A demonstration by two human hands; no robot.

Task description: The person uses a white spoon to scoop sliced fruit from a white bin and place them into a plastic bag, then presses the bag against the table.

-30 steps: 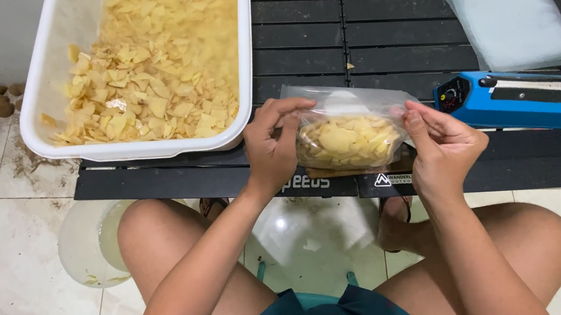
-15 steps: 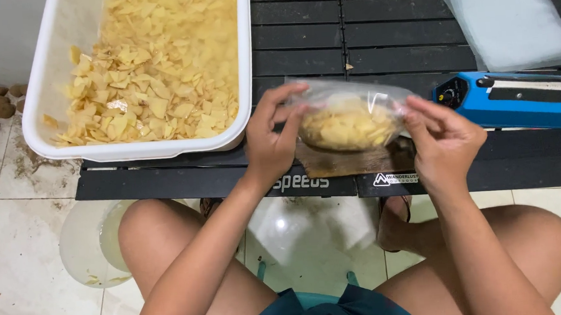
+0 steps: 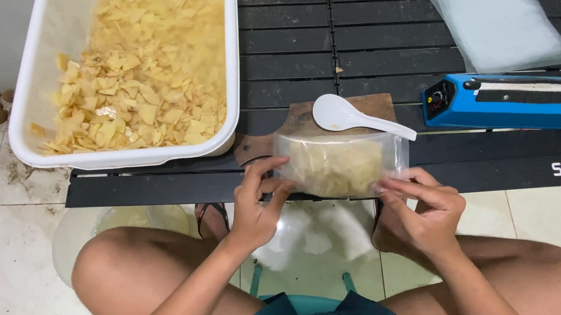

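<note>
White spoon (image 3: 349,116), blue sealer (image 3: 507,101), black table (image 3: 325,38).

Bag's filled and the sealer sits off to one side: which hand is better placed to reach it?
Right, probably. The right hand holds the bag on the side where the blue sealer lies; the left hand is farther off.

Bag (image 3: 339,167) at surface (image 3: 365,48) near edge; spoon (image 3: 356,116) behind it. Tub (image 3: 126,76) at 10 o'clock, sealer (image 3: 507,101) at 2 o'clock.

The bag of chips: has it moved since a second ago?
Yes. The bag has shifted left, away from the blue sealer, and now lies flatter at the table edge between both hands.
</note>
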